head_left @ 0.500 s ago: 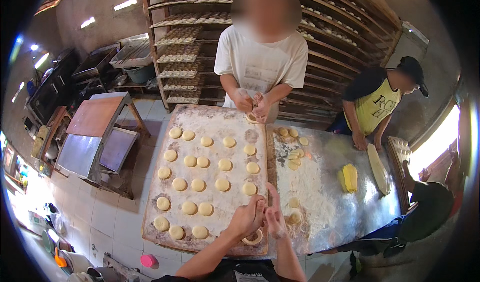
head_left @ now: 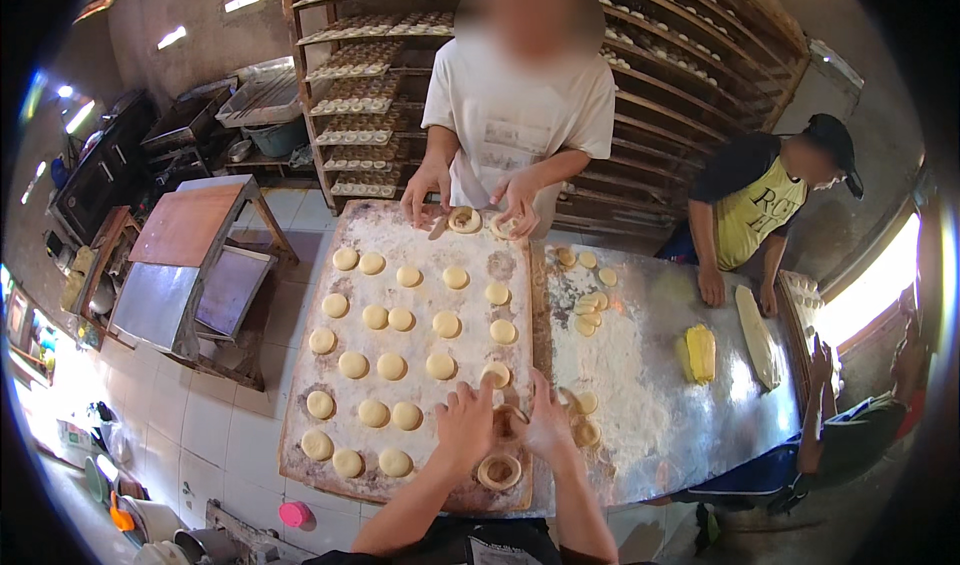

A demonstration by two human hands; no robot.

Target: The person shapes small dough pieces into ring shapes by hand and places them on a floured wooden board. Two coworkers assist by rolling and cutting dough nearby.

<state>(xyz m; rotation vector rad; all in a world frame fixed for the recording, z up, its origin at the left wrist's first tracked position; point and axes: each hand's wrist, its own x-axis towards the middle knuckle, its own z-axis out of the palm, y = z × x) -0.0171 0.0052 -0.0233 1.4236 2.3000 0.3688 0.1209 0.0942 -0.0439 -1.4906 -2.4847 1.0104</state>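
My left hand [head_left: 465,420] reaches over the right part of a floured board [head_left: 420,305], fingers stretched apart, its fingertips at a round pale dough piece [head_left: 495,374]. Close on its right is my right hand [head_left: 548,423], fingers bent; a thin greyish shape beside them is too small to name. Between the hands lies a brown patch that I cannot make out clearly. Nearer to me sits a pale ring-shaped piece [head_left: 499,472] with a brown middle. Several round dough pieces [head_left: 390,366] lie in loose rows on the board.
Across the board a person in a white shirt [head_left: 520,115] handles two pale rings, one a ring with brown inside [head_left: 464,220]. A metal table [head_left: 650,435] adjoins on the right, bearing a yellow block [head_left: 700,355] and a long dough strip [head_left: 757,337]. Racks of trays stand behind.
My hands, together before, have moved apart; the left has gone to the dough piece. The ring near me shows its brown middle. The person opposite has lowered both hands to the board.
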